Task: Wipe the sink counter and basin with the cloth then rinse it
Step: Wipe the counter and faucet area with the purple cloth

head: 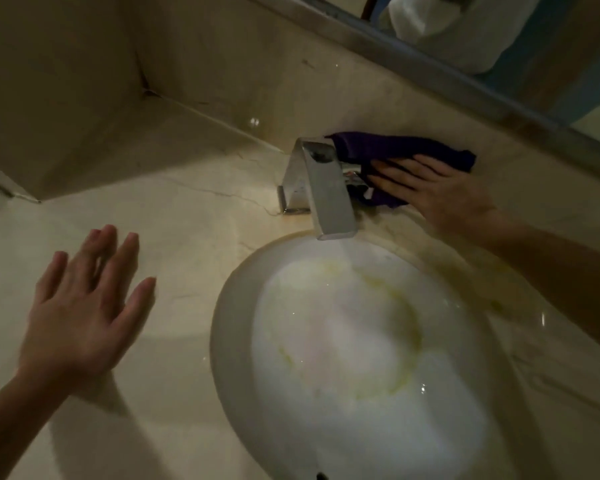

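Observation:
A purple cloth lies on the beige marble counter behind and to the right of the chrome faucet. My right hand presses flat on the cloth, fingers pointing left toward the faucet base. Spread flat with its fingers apart, my left hand is over the counter left of the basin and holds nothing. The white oval basin sits below the faucet spout and has yellowish stains around its middle.
A beige backsplash wall runs behind the counter, with a corner at the far left. A mirror with a metal frame hangs above the backsplash at the upper right. A dark overflow hole shows at the basin's near edge.

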A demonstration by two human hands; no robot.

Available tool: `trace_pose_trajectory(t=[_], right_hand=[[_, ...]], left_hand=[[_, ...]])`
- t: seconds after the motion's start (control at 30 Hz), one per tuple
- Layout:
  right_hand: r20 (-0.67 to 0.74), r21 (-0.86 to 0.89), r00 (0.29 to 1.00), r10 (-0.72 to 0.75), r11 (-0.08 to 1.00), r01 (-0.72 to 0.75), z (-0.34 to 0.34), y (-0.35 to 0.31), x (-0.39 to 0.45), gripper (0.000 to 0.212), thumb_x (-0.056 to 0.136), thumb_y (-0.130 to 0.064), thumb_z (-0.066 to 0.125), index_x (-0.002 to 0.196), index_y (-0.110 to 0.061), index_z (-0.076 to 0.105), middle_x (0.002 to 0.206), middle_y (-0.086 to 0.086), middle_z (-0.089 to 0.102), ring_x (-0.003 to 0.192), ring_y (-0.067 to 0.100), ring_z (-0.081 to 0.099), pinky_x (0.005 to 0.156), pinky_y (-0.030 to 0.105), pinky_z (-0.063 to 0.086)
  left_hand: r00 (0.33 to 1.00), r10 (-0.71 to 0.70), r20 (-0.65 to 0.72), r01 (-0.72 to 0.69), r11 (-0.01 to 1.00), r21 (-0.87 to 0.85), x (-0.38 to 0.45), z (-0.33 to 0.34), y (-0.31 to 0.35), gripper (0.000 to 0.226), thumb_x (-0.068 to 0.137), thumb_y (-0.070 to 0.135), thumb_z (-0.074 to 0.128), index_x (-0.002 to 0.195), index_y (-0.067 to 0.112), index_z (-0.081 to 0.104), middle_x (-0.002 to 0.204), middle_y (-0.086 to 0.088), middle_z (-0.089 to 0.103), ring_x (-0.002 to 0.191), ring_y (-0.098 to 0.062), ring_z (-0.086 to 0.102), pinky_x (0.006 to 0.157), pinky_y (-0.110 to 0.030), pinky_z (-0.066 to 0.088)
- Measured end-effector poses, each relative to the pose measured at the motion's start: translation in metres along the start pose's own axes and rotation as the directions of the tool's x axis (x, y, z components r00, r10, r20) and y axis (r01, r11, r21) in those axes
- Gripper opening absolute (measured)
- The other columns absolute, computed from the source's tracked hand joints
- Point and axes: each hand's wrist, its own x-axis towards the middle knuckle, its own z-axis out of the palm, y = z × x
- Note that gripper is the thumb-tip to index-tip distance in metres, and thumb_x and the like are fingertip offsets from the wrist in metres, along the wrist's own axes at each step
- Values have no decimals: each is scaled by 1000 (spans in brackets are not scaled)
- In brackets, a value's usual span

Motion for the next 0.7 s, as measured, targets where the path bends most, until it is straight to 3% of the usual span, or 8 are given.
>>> trace_pose_trajectory(t=[0.13,0.3,0.43,0.53,0.6,0.7], right_hand=[[41,4,999,31,1000,-31,1,-1,-5,66,99,-16,33,162,-15,11,167,7,21,148,25,27,125,36,7],[-2,-101,999,-43,994,42,-10,19,22,57,102,-6,27,158,-9,18,159,16,37,143,33,27,125,36,-9],[-166,-159,976,140,973,-167,-28,25,84,55,107,-10,27,161,-14,14,162,9,32,148,26,22,124,35,-3],[-281,-296,954,105,936,-191,-33,28,129,51,110,-17,27,160,-14,17,164,3,28,151,17,28,125,34,4],[-238,-355,970,55,924,-140,-34,31,132,53,110,-22,26,161,-14,13,166,3,25,152,16,26,125,35,5],[-74,-306,997,34,950,-55,-33,33,79,58,106,-28,21,161,-13,10,164,6,28,151,22,27,125,37,2]], left_hand=[[999,-4,-33,4,1000,13,-1,2,-1,67,98,64,10,159,38,4,167,-2,18,155,-14,7,122,-49,14],[998,-38,-50,39,999,22,0,1,3,69,98,64,14,160,33,10,169,3,9,155,-9,0,126,-42,4],[998,-45,-39,46,999,26,1,1,4,70,98,65,14,160,34,10,169,4,9,155,-8,-1,126,-42,4],[997,-68,-34,69,997,34,1,1,3,70,97,64,16,160,33,14,168,3,17,155,-9,4,125,-44,9],[998,-57,2,57,997,46,1,1,1,71,96,65,11,160,35,8,168,3,14,155,-9,2,125,-46,11],[997,-65,34,64,997,46,2,0,-2,71,95,67,5,159,38,2,169,6,9,155,-8,-2,125,-48,12]])
